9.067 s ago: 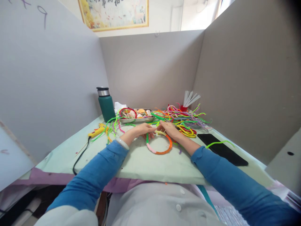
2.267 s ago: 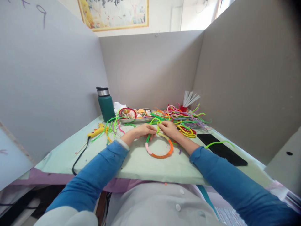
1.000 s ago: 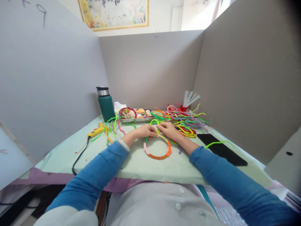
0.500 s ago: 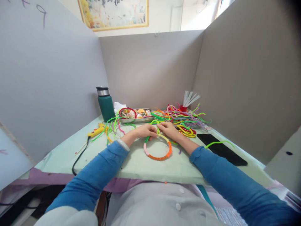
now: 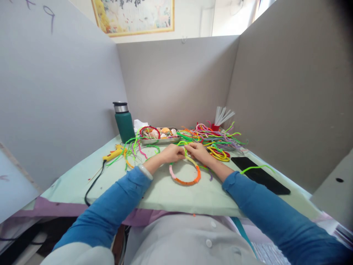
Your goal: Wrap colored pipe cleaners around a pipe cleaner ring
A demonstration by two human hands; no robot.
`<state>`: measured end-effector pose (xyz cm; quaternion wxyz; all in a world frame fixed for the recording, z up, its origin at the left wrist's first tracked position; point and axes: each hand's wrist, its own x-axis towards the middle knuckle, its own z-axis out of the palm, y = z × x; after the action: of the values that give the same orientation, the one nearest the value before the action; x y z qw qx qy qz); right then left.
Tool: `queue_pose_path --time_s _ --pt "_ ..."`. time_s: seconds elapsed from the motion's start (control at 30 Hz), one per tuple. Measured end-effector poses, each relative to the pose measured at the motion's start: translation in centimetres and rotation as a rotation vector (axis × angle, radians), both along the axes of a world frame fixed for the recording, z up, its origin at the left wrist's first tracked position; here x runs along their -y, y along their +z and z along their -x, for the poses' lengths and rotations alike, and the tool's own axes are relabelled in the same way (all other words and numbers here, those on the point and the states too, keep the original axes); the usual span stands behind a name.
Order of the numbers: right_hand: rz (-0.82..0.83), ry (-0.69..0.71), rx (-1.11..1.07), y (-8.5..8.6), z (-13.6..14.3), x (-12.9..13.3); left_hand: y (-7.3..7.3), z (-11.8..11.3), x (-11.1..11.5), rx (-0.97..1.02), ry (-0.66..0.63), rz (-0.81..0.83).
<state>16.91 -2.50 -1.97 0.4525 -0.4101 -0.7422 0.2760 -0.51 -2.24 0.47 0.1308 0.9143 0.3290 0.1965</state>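
Pinching the ring (image 5: 188, 183) near its upper left, the left hand (image 5: 173, 154) is keeping its fingers together – they're covering that stretch, so exact contact isn't showing. The right hand (image 5: 197, 151) is clamping thumb and finger on a lime stem (image 5: 182, 142), its tips sitting just beside the left ones. The stem is looping out beyond the ring's top, on the side away from the person. The ring is lying centrally over the near part of the worktop (image 5: 162, 204), showing pink at left, orange along the bottom and right, pale yellow at upper right, a bit of green at upper left. Can't tell whether it's touching the cloth.

Behind the hands, a metal tray (image 5: 161, 141) is holding shells (image 5: 165, 130), with a red ring (image 5: 159, 133) resting over its left part. A pile of stems (image 5: 204, 137) is spreading to the right of the tray; a red cup (image 5: 215, 127) is holding white sticks (image 5: 220, 117) behind that. A black slab (image 5: 260, 176) is lying at right, another lime stem (image 5: 253, 168) crossing it. At left, a green bottle (image 5: 124, 126) is standing upright, and a yellow glue gun (image 5: 112, 154) is lying nearer – its black cord (image 5: 98, 177) trailing toward the front edge.
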Motion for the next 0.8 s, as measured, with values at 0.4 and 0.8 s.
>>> queue_pose_path --time_s 0.4,0.8 --pt "0.206 0.093 -0.227 1.3 0.1 0.4 1.2 -0.6 1.6 0.134 0.095 -0.396" --pt "0.253 0.1 -0.217 0.4 0.2 0.6 1.2 -1.0 2.2 0.234 0.058 -0.381"
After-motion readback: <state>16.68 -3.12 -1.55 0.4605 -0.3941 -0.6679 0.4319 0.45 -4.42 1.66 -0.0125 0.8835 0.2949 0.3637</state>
